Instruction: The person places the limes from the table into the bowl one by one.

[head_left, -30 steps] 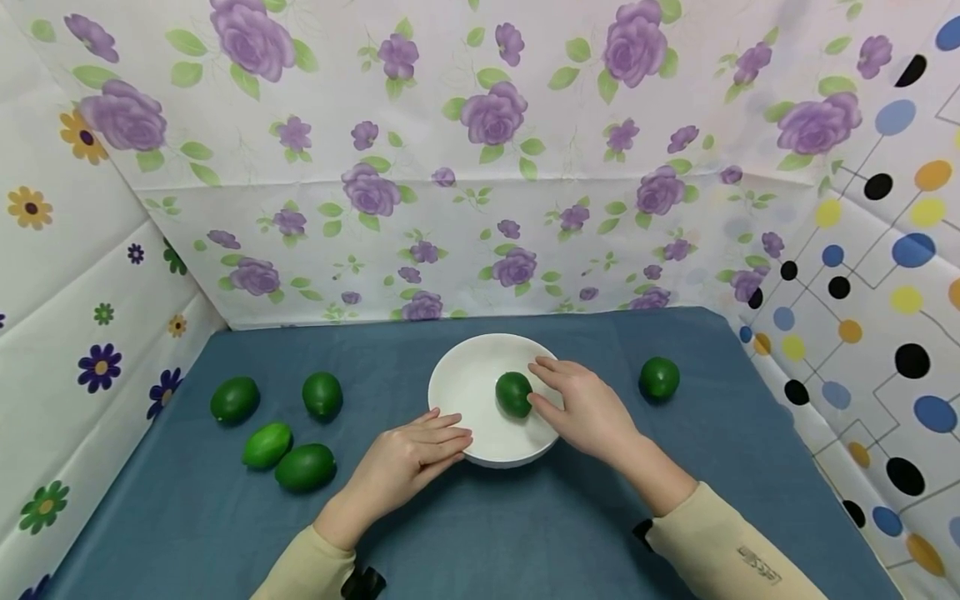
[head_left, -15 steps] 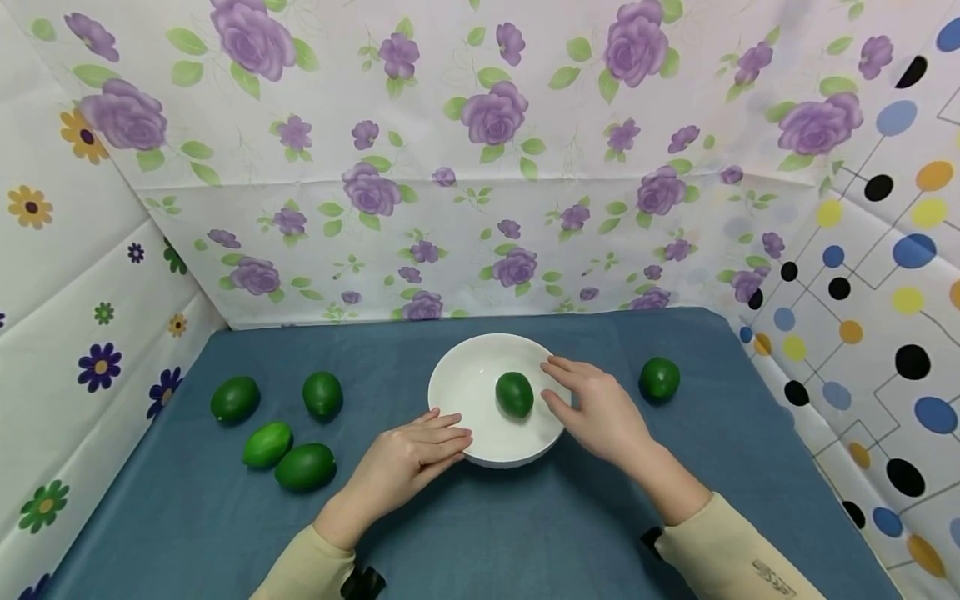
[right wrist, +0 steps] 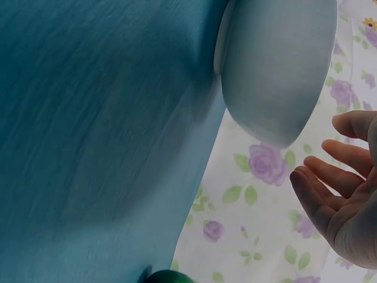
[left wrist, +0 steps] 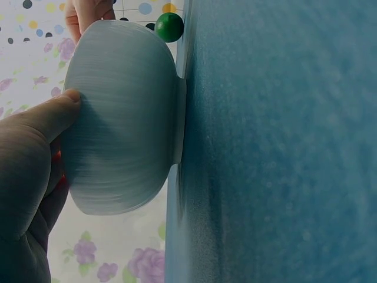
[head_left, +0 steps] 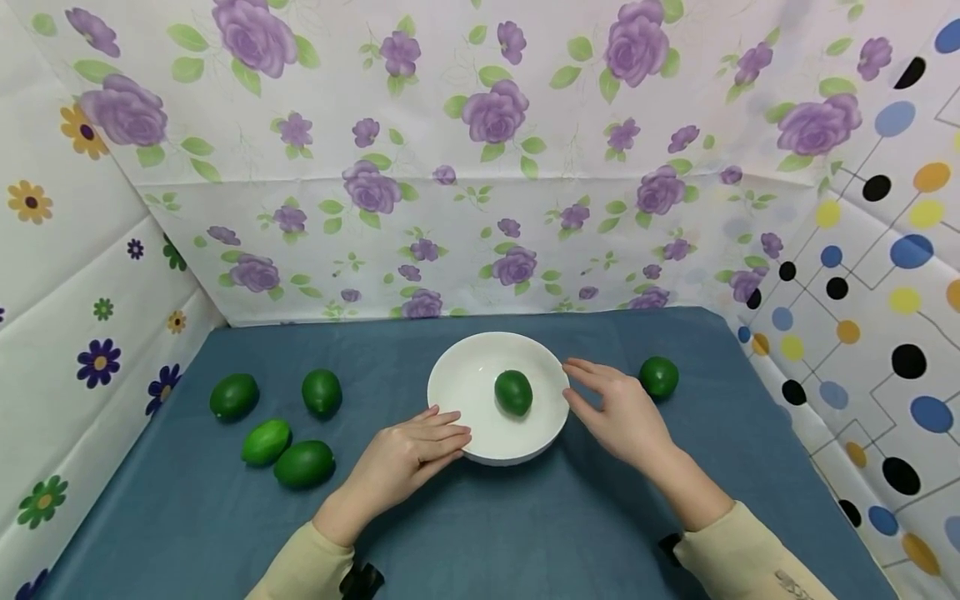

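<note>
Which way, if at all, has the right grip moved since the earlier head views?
Yes, rightward. Against the stationary white bowl, the right grip has withdrawn from beside the green fruit inside to near the bowl's right rim.

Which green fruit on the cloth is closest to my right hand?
The lone one, right of the bowl, beside your right hand; the other four on the cloth lie left of it.
</note>
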`<state>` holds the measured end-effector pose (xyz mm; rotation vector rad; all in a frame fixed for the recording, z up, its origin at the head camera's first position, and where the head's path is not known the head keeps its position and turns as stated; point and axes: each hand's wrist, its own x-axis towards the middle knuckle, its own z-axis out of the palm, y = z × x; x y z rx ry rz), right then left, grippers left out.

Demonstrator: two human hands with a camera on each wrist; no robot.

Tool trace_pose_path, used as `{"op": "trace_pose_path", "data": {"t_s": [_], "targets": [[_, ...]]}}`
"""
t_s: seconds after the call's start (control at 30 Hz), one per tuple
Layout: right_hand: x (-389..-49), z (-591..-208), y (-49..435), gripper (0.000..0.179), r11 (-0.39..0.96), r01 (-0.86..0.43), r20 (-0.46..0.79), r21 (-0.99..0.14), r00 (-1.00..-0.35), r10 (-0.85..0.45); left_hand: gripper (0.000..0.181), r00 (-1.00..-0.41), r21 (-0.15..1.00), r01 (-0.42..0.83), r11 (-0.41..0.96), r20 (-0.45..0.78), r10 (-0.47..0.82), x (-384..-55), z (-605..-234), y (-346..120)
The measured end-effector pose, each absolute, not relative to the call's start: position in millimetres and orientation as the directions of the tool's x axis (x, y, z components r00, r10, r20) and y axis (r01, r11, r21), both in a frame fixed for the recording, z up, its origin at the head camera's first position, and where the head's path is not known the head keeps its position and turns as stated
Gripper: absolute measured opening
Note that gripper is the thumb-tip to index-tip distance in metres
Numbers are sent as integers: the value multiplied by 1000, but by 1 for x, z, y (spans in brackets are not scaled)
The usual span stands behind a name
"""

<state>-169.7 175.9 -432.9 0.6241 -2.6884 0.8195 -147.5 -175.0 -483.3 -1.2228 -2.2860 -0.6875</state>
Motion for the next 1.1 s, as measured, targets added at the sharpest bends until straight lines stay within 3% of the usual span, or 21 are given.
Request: {"op": "trace_pose_path", "data": {"t_s": [1.1], "targets": [[-177, -432, 242, 52, 822, -306, 271, -480, -943, -193, 37, -504, 221, 851, 477, 599, 622, -147, -483, -173]]}}
